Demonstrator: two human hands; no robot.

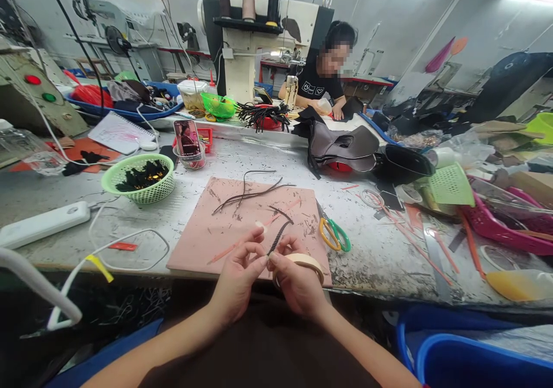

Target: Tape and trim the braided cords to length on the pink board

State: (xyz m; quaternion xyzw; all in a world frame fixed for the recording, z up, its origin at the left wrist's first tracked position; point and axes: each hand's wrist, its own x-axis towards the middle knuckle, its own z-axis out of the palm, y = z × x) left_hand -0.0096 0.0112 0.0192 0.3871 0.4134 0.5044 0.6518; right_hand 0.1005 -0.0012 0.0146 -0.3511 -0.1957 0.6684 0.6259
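Observation:
Over the front of the pink board, my left hand and my right hand meet, fingertips pinched together on one end of a dark braided cord. Its far part bends away over the board. A roll of cream masking tape hangs around the fingers of my right hand. Something small and white sits at a raised left fingertip; its kind is unclear. More dark cords lie loose on the board. Scissors with orange and green handles rest at the board's right edge.
A green basket of black pieces and a propped phone stand left. Behind are a bundle of black cords, a sewing machine and a seated person. Grey leather pieces and a pink basket lie right.

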